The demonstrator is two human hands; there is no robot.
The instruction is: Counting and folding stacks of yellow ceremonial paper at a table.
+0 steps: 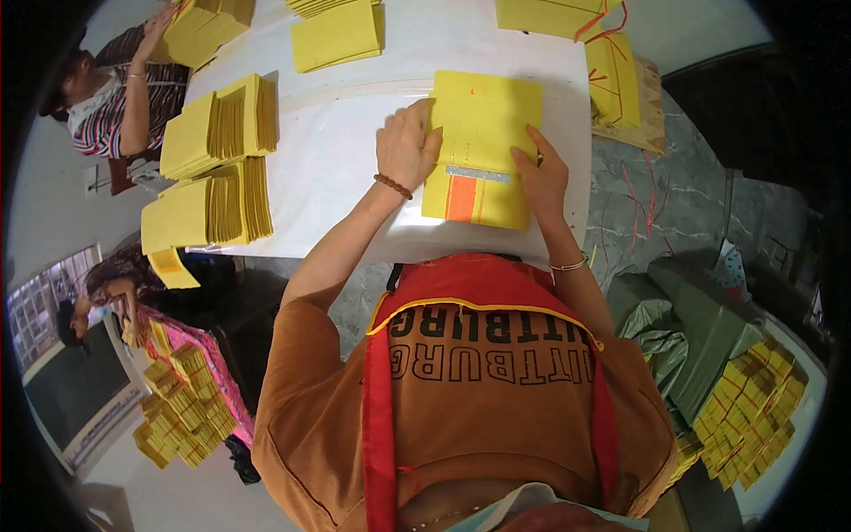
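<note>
On the white-covered table in front of me lies a yellow paper stack [483,120], its long sides running away from me. A silver strip and an orange block show on its nearer part. My left hand [407,146] holds its left edge, fingers bent and thumb along the side. At the right edge is my right hand [542,173], its thumb over the paper and its other fingers against the side. The undersides of both grips are hidden. I cannot tell how many sheets lie in the stack.
Bundles of folded yellow paper [217,204] line the table's left side, with another yellow pile [337,37] at the far side. Red ties mark a yellow bundle [613,80] on a wooden board at right. Two other people are at left. Tied yellow bundles [749,408] stand at lower right.
</note>
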